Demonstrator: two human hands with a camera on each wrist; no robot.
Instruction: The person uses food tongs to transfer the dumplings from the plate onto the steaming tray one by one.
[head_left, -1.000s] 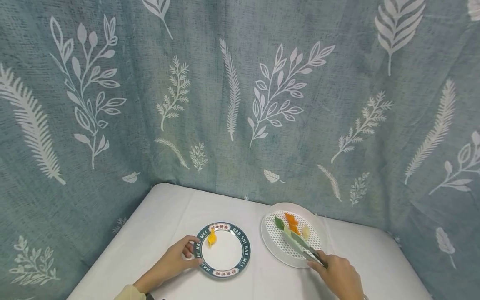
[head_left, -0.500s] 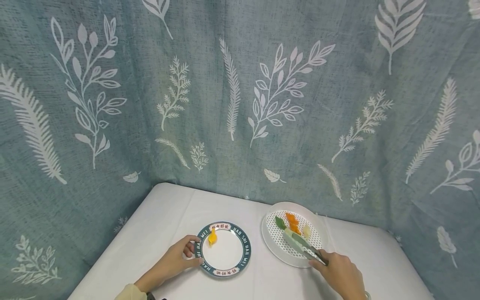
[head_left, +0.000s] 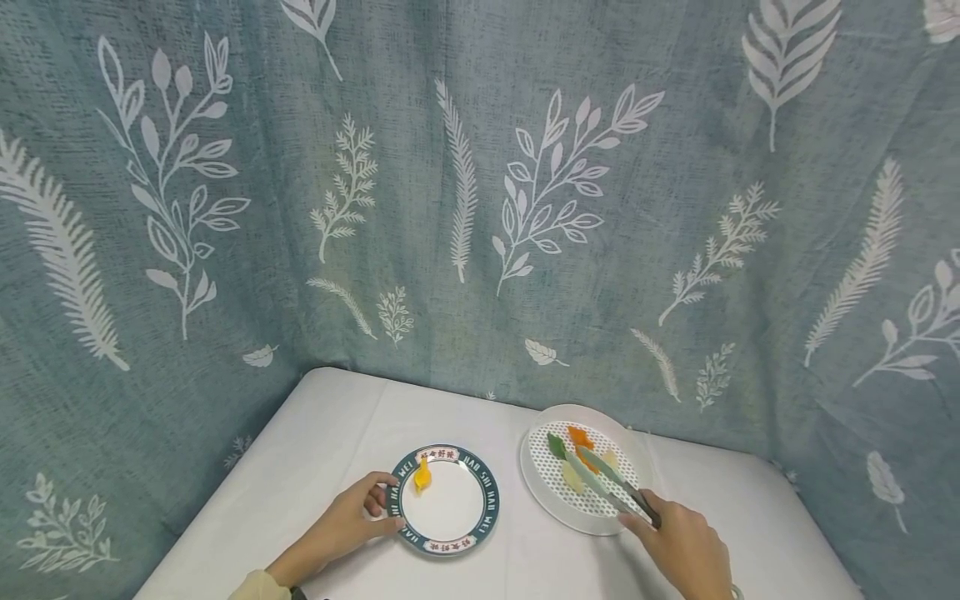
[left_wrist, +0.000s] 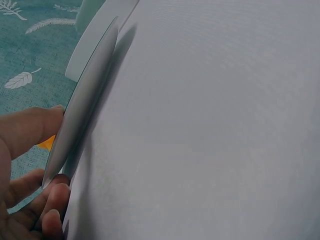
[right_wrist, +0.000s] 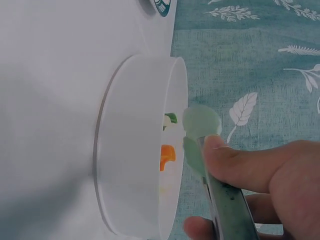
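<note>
My left hand (head_left: 352, 518) pinches the left rim of a white plate (head_left: 444, 512) with a dark green lettered border; in the left wrist view the thumb lies over the rim and fingers sit beneath. A small yellow piece (head_left: 422, 477) rests on the plate. My right hand (head_left: 678, 542) holds tongs (head_left: 618, 482) with pale green tips and darker handles. Their arms stand apart over a round white perforated basket (head_left: 542, 497). Inside it are a green piece (head_left: 556, 446), orange pieces (head_left: 579, 436) and pale pieces (head_left: 572, 477). In the right wrist view, the tong tips overlap the basket's rim.
A white cloth (head_left: 352, 417) covers the table under plate and basket. Behind it and at both sides hangs a blue-green curtain (head_left: 420, 333) with white leaf prints. The basket has a tall side wall (right_wrist: 132, 145).
The tongs have shifted right and their arms have spread, so a pale piece they covered now shows beside them. The left hand and plate stay in place.
</note>
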